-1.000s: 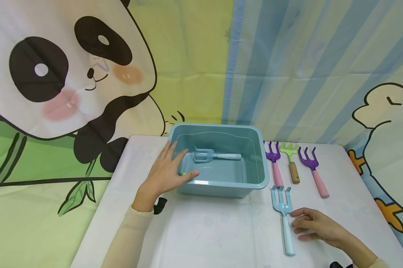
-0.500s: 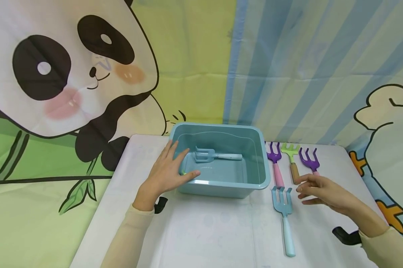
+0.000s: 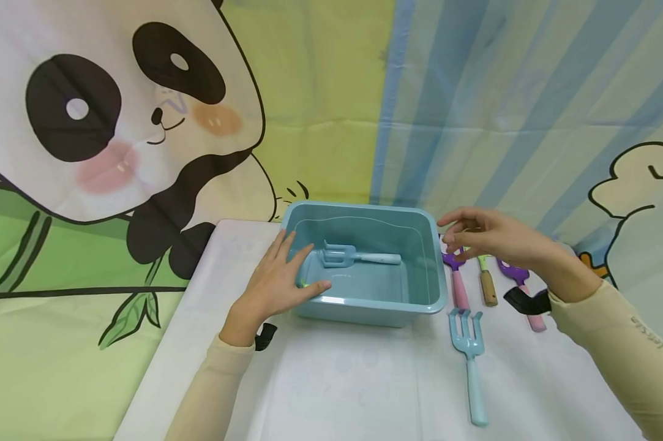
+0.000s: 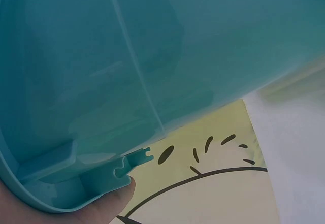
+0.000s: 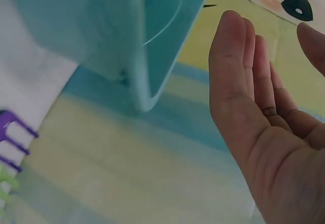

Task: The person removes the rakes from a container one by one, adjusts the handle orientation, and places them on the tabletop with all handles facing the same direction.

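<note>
In the head view my left hand [image 3: 276,282] rests at the left corner of a teal plastic tub [image 3: 364,304], fingers spread and straight and the thumb over the front rim. The left wrist view shows part of that hand [image 4: 101,206] against the tub's rim [image 4: 48,206]. Inside the tub lies a light blue hand fork [image 3: 342,256]. My right hand [image 3: 496,236] is raised beside the tub's right rim, fingers relaxed and holding nothing. It partly hides a purple hand fork with a pink handle [image 3: 459,288] and a green one with a wooden handle [image 3: 488,288].
Another purple fork with a pink handle [image 3: 535,321] lies partly behind the right forearm. A light blue hand fork [image 3: 474,380] lies nearer on the white table [image 3: 342,386]. A printed cloth with a panda [image 3: 320,110] hangs behind. A bit of green shows inside the tub under the left thumb.
My right hand has risen from beside the near light blue fork, away and leftward, to the tub's right rim. My left hand stays on the tub. The view has shifted slightly.
</note>
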A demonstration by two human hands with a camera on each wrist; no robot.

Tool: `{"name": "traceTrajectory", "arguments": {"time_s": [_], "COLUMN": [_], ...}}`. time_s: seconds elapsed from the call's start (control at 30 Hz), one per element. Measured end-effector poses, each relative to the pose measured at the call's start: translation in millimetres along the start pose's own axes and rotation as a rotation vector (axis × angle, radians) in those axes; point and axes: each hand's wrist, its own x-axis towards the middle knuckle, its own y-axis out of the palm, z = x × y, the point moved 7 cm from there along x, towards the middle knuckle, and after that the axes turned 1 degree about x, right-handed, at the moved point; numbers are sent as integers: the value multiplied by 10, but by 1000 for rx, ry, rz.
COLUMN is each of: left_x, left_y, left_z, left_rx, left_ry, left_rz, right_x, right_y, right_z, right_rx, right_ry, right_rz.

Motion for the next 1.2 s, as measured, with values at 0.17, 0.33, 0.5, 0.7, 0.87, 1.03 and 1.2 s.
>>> {"name": "traceTrajectory", "arguments": {"time_s": [0.17,0.33,0.5,0.7,0.87,1.03,1.2], "left_x": [-2,-1,-5,0,2,-1,-1], "left_y": [3,6,10,16,22,22,19], "left_z": [3,8,14,4,8,16,19], "left_rx": [1,-6,-2,11,8,12,8], "left_ry": [3,2,-7,2,3,2,4], "left_rz": [-4,-2,3,0,1,-3,1], "right_x": [364,762,1155,1517,1695,1809,1875], "right_y": [160,458,777,1052,1202,1314,1443], "right_z": [193,256,185,-43,-250,-419,-601], "right_rx": [-12,-59,-90,-112,-135,-143,-193], "right_ry": [8,12,48,106,153,188,242], "right_rz": [85,217,313,372,395,392,442]}}
